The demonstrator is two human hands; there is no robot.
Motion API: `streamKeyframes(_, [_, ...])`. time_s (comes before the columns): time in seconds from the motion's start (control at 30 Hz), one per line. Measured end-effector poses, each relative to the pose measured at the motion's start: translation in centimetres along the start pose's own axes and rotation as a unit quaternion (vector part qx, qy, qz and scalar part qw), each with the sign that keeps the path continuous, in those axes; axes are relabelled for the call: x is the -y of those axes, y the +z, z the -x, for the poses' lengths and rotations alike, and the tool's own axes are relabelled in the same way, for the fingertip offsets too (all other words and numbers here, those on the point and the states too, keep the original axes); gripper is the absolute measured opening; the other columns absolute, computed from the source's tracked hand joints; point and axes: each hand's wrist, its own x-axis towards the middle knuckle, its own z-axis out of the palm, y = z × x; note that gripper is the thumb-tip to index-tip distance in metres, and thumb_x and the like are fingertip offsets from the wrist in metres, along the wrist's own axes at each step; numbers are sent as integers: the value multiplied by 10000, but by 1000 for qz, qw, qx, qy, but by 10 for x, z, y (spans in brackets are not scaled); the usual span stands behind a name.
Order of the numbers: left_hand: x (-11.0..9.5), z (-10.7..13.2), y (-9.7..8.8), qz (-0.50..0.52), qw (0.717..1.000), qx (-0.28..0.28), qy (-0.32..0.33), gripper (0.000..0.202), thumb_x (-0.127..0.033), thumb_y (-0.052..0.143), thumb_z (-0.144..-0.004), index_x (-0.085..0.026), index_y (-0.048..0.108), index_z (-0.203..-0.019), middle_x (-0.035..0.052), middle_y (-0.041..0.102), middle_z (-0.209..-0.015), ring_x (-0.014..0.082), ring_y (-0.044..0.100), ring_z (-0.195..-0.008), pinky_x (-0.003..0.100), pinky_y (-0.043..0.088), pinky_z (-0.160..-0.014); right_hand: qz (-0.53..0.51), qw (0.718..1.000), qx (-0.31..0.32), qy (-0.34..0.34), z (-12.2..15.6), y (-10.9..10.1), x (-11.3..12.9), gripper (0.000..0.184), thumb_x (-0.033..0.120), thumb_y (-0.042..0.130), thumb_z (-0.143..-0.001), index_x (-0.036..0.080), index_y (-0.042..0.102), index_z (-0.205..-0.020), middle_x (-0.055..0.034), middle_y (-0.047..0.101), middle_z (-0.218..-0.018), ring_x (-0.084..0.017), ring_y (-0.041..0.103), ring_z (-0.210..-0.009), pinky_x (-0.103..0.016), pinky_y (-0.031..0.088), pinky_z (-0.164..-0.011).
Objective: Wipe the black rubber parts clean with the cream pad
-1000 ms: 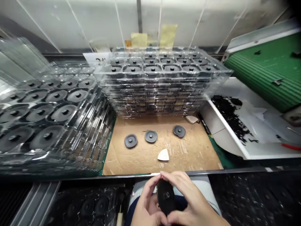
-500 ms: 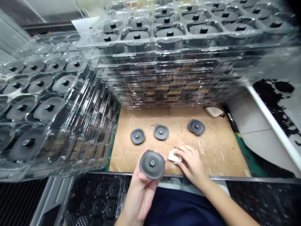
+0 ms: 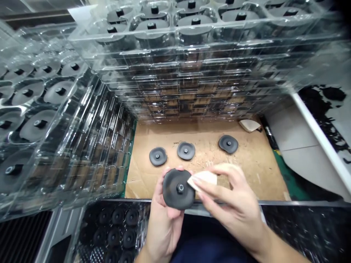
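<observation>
My left hand (image 3: 164, 223) holds up a dark grey rounded disc (image 3: 172, 195) with a short hex-ended stub at its centre. The fingers wrap its underside and rim. Pinched in my right hand (image 3: 233, 201) is a white wedge-shaped pad (image 3: 207, 178), whose pointed tip touches or nearly touches the disc's right side. Behind the hands, three similar discs lie on a sheet of cardboard (image 3: 203, 129): one at the left (image 3: 158, 156), another near the middle (image 3: 186, 151), and a third farther right (image 3: 228, 144).
Tall stacks of clear plastic trays with more discs rise at the back (image 3: 192, 69) and left (image 3: 90, 120). A second white wedge (image 3: 249, 125) lies at the cardboard's far right corner, beside a dark pen-like object (image 3: 270, 135). Below the table edge, a black tray (image 3: 112, 228) holds several discs.
My right hand has lifted the white wedge off the cardboard and brought it left to the held disc. My left hand has tilted the disc slightly. The camera view has shifted a little.
</observation>
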Motion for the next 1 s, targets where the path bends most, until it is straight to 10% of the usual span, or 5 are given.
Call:
streamKeyframes(0.5, [-2,5,2,17,999,20,26,540,-248,845,-517,-321,671,-1024,-28,711,-1079,214,635,-1051,268,498,-928,13,998,-51,-33,5,0,8,230,143,582,-818,235,697,-994,-78,553,-970,-216,527,-909,-379,490,-749])
streamKeyframes(1.0, [-17,13,4,0,983,82,-163,526,-359,796,-548,-285,681,-1056,24,712,-1062,188,662,-932,253,530,-827,-6,991,71,-117,-20,-38,-21,242,118,592,-828,227,704,-1013,-85,544,-1063,-211,508,-997,-371,468,-837])
